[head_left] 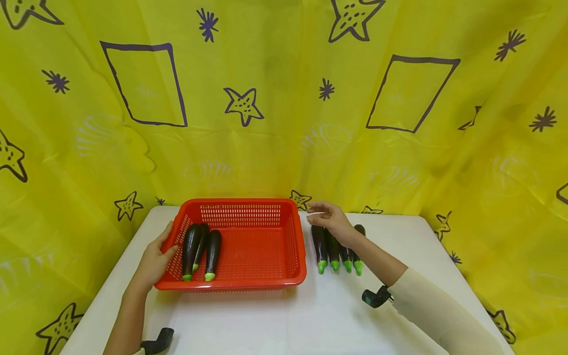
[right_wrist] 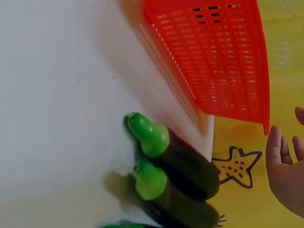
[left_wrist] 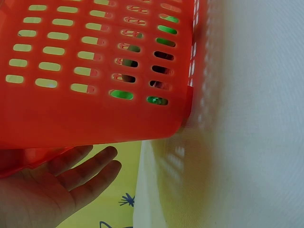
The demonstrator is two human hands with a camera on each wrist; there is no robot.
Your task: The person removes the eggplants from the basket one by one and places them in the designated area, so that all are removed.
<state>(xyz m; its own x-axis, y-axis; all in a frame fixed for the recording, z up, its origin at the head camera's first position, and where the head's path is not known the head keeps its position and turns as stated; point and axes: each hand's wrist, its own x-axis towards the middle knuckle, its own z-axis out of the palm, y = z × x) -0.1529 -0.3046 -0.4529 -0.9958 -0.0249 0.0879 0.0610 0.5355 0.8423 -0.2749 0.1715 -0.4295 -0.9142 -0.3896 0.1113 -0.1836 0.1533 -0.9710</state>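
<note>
A red plastic basket [head_left: 250,251] stands on the white table with three dark eggplants [head_left: 214,254] along its left side, green stem ends toward me. At its left rim my left hand [head_left: 153,256] holds on, thumb over the edge and fingers outside; the left wrist view shows those fingers [left_wrist: 90,173] fairly straight below the rim, thumb hidden. To the basket's right lies a row of several eggplants [head_left: 319,246], partly covered by my right arm. Above their far ends my right hand [head_left: 333,222] hovers, holding nothing, fingers loosely bent near the basket's right rim.
The white table [head_left: 239,325] runs up to a yellow curtain [head_left: 275,158] with drawn stars, which hangs behind and along both sides. A dark wrist camera [head_left: 157,341] sits on the left forearm and another camera [head_left: 375,297] on the right.
</note>
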